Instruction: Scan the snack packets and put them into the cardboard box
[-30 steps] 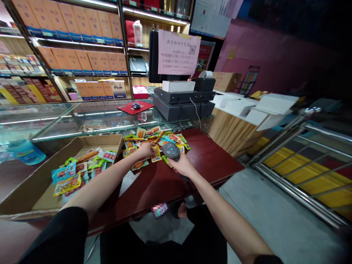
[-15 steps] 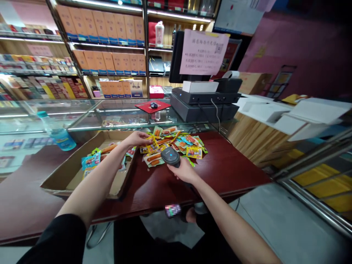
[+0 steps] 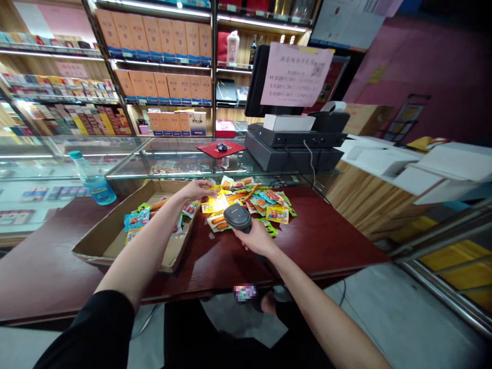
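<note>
R hand (image 3: 255, 240) grips a handheld scanner (image 3: 237, 218), fingers (image 3: 246, 237) curled round its handle, head tipped down over the sausage packets (image 3: 265, 205) piled on the red tabletop (image 3: 338, 246). Bright glare now sits on a yellow packet (image 3: 215, 204) just beside the scanner, not there a moment ago, prob the scanner's light landing on it. L hand (image 3: 196, 190) reaches out nearly flat at the pile's edge, fingers (image 3: 205, 183) loosely together, no clear pinch, w/ a cardboard box (image 3: 92, 251) of more packets just beside it. Water bottle (image 3: 94, 184) stands on the glass counter (image 3: 172, 160) behind.
</note>
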`<state>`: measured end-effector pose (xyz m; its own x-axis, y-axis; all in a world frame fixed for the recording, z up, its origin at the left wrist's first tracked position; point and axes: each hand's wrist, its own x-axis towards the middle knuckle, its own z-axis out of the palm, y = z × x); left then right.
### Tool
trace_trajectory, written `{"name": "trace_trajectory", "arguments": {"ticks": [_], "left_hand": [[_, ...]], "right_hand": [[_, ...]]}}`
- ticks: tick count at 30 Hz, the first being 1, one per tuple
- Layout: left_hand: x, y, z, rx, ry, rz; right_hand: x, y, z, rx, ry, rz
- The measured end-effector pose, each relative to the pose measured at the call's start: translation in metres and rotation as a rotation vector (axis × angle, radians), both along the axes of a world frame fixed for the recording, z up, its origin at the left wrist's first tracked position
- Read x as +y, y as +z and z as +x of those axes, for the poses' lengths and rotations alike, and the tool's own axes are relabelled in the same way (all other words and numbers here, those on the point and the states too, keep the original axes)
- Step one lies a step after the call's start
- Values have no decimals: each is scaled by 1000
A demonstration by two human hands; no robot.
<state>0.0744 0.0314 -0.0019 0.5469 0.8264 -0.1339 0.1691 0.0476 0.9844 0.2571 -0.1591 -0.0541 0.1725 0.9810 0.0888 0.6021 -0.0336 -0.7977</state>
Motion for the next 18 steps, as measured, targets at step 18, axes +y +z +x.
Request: {"name": "trace_trajectory", "arguments": {"ticks": [18], "left_hand": [[5,27,-80,36,155,100]], "right_hand": [[5,3,-10,47,113,-25]]}}
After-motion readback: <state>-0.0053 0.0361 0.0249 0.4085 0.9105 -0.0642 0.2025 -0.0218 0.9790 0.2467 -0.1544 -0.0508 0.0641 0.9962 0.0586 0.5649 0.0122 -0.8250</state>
